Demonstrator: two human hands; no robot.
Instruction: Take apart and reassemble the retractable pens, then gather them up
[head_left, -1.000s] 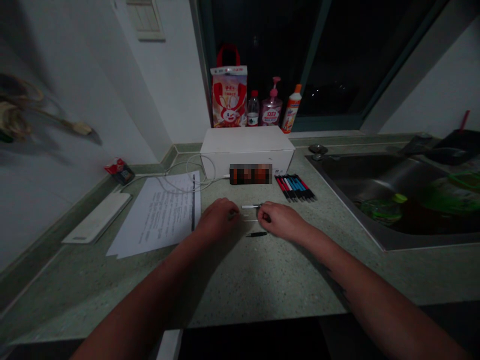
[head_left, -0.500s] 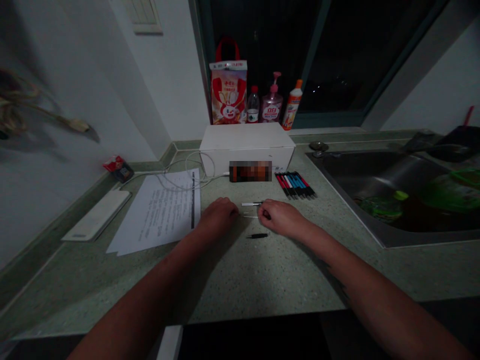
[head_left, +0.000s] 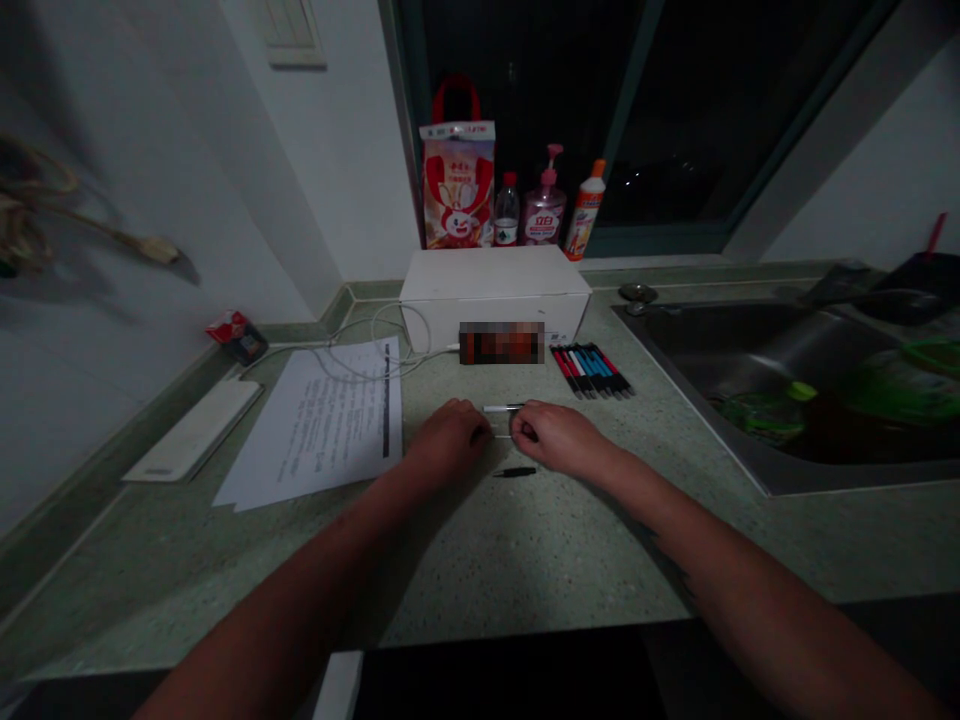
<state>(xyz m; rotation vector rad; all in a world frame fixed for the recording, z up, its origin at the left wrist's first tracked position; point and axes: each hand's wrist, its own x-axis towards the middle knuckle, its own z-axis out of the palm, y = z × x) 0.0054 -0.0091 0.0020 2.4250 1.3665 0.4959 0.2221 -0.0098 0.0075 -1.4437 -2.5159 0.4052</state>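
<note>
My left hand (head_left: 451,440) and my right hand (head_left: 559,435) are low over the counter, fingers closed and facing each other. A thin pale rod (head_left: 502,436) spans the short gap between them, one end at each hand's fingertips. Just behind it lies a white and black pen part (head_left: 496,408), its right end beside my right hand. Nearer the front edge, a black pen part (head_left: 516,472) rests on the counter. Several red, white and blue pens (head_left: 591,371) with black ends lie in a row beyond my right hand.
Printed sheets (head_left: 330,430) and a long white box (head_left: 196,430) lie at the left. A large white box (head_left: 495,275) stands behind a phone (head_left: 501,343) with a white cable. The metal sink (head_left: 720,420) is at the right, with bottles along the window.
My left hand has moved right, closer to my right hand, and the visible part of the thin rod is shorter. My right hand has shifted very slightly left.
</note>
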